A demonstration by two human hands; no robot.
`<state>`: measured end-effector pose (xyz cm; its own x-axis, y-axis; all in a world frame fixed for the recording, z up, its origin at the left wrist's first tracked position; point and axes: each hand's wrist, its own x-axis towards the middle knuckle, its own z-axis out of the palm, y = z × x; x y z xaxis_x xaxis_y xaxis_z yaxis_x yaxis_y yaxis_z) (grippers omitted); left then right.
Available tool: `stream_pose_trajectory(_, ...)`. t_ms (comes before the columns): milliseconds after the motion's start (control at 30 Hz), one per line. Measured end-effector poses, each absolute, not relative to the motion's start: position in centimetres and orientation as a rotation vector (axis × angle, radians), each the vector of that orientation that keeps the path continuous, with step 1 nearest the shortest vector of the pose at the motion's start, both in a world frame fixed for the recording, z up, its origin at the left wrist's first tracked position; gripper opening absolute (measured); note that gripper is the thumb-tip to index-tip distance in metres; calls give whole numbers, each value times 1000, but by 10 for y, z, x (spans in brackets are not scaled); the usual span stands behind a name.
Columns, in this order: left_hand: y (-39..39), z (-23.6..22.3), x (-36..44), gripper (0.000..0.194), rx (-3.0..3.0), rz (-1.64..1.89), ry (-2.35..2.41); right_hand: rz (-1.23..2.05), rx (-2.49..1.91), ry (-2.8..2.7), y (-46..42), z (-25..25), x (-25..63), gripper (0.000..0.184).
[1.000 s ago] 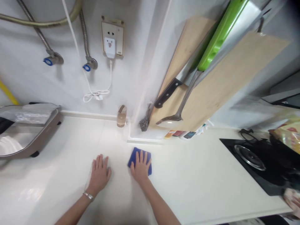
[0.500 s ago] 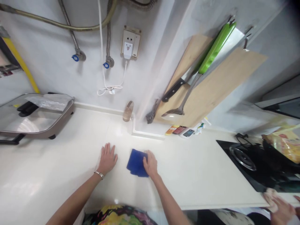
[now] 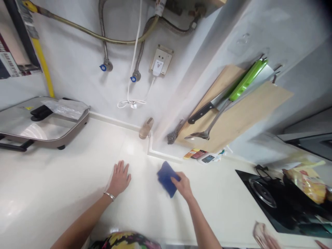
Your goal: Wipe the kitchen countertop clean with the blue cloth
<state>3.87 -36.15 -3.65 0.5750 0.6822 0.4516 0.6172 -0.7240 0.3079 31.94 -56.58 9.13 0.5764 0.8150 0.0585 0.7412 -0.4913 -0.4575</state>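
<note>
My right hand (image 3: 183, 185) grips the right edge of a folded blue cloth (image 3: 168, 179), thumb on top. The cloth looks tilted and slightly blurred, over the white countertop (image 3: 145, 211); whether its whole underside touches the surface I cannot tell. Flat on the counter to the left, my left hand (image 3: 119, 178) rests with its fingers stretched out and nothing in it. A bracelet (image 3: 109, 196) circles that wrist.
An electric pan with a glass lid (image 3: 52, 121) stands at the left. Cutting boards (image 3: 233, 121), a knife (image 3: 201, 113) and a ladle (image 3: 201, 135) hang on the wall. Right of me is a black cooktop (image 3: 261, 193); another person's hand (image 3: 267, 238) holds a cloth near it.
My right hand has moved the blue cloth to the right and turned it. My left hand stays put on the counter. The other person's hand has shifted left, and the view has tilted.
</note>
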Motion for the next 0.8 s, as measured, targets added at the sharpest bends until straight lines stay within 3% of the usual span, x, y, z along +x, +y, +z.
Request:
stream_pose_trajectory(200,-360,-32,38,54,2698,853,1078,-143,-2476,-1379,-577,97,322,40)
stream_pose_trajectory(400,-361,-28,39,54,2695,832,1073,160,-2328,-1718,-592,47,287,35)
stream_pose_trajectory(533,-363,-24,39,55,2710,783,1076,1,-2418,-1613,-592,40,307,50)
stream_pose_trajectory(800,-360,-25,39,56,2728,805,1034,-25,-2672,-1620,-569,-2,304,59)
